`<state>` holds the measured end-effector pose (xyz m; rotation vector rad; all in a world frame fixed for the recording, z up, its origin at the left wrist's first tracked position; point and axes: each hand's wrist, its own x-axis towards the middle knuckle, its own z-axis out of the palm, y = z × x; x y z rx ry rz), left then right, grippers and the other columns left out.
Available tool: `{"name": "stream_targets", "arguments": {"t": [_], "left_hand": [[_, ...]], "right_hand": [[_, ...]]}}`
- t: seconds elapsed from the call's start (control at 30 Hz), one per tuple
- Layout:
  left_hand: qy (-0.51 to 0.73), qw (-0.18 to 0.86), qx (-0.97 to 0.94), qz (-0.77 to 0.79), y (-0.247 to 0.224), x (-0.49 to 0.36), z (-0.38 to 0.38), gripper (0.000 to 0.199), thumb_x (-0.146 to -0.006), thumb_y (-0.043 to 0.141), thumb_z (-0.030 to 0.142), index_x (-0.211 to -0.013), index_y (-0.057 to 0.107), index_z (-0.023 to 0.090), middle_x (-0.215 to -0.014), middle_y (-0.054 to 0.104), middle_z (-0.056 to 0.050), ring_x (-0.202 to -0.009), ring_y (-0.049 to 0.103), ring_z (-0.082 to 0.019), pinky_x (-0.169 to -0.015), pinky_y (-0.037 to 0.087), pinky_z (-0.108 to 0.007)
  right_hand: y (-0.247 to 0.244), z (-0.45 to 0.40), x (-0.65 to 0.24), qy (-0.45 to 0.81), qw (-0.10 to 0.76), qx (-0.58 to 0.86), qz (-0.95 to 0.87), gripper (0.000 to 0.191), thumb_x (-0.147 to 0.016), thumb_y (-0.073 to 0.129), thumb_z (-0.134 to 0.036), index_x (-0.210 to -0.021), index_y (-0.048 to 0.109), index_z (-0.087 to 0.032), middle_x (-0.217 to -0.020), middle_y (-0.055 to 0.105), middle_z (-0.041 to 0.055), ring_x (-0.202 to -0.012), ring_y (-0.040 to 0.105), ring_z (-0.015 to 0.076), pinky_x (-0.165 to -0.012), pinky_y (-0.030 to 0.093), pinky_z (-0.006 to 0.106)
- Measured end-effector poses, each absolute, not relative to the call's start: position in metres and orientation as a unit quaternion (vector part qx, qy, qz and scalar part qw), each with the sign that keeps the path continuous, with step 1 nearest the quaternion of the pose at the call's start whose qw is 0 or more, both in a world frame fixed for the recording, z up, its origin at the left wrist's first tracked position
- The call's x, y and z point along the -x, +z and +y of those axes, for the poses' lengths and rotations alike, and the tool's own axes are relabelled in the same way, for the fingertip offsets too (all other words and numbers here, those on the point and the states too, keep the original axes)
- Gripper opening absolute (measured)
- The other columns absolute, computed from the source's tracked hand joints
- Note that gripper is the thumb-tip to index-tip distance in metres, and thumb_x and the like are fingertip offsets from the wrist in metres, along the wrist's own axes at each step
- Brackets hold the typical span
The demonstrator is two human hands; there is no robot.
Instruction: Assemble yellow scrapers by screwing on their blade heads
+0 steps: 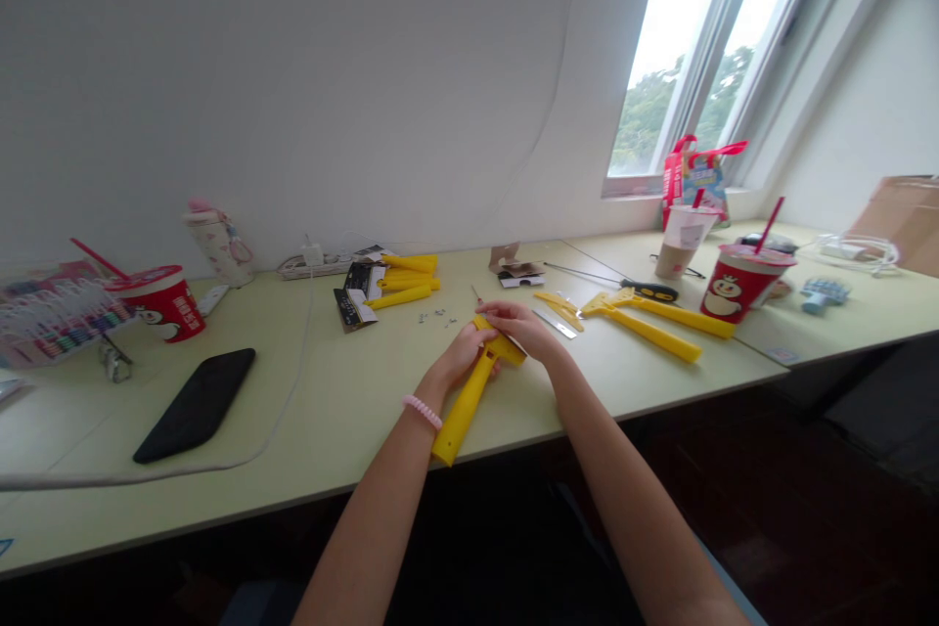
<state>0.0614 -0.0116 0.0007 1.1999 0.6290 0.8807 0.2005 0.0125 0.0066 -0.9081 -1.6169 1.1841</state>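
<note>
A yellow scraper [469, 401] lies between my hands, its handle slanting down toward the table's front edge. My left hand [464, 352] is closed around the left side of its head. My right hand [522, 325] has its fingers pressed together at the top of the head; what they pinch is too small to tell. A thin pointed tool [477, 295] sticks up just beyond the fingertips. Small screws [438, 314] lie on the table behind my left hand. A metal blade [556, 324] and yellow plastic pieces [561, 307] are to the right of my right hand.
Packaged yellow scrapers [400, 286] lie at the back. Two loose scrapers [652, 328] and a screwdriver [649, 290] lie right, near a red cup [737, 286]. Left are a black phone [197, 406], another red cup [170, 311] and a white cable [283, 411]. An open small box [520, 274] stands behind.
</note>
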Motion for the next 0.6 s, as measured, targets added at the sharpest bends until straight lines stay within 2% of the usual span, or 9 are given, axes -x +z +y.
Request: {"name": "stream_targets", "arguments": {"t": [0.33, 0.6], "left_hand": [[0.397, 0.685, -0.545, 0.276, 0.0014, -0.0602, -0.0102, 0.018, -0.075, 0.049, 0.023, -0.091, 0.048, 0.016, -0.067, 0.058, -0.003, -0.042, 0.052, -0.012, -0.041, 0.041, -0.026], [0.392, 0.688, -0.542, 0.281, 0.0025, -0.0597, -0.0106, 0.020, -0.074, 0.050, 0.023, -0.093, 0.049, 0.015, -0.068, 0.059, -0.004, -0.042, 0.053, -0.012, -0.041, 0.041, -0.025]], "right_hand": [[0.0048, 0.0137, -0.2014, 0.491, 0.448, 0.363, -0.653, 0.032, -0.073, 0.058, -0.032, -0.102, 0.065, -0.019, -0.092, 0.063, 0.0053, -0.083, 0.057, 0.0162, -0.074, 0.045, 0.028], [0.0060, 0.0126, -0.2018, 0.476, 0.443, 0.373, -0.661, 0.031, -0.073, 0.058, -0.033, -0.100, 0.066, -0.020, -0.086, 0.064, 0.0049, -0.083, 0.057, 0.0184, -0.073, 0.045, 0.029]]}}
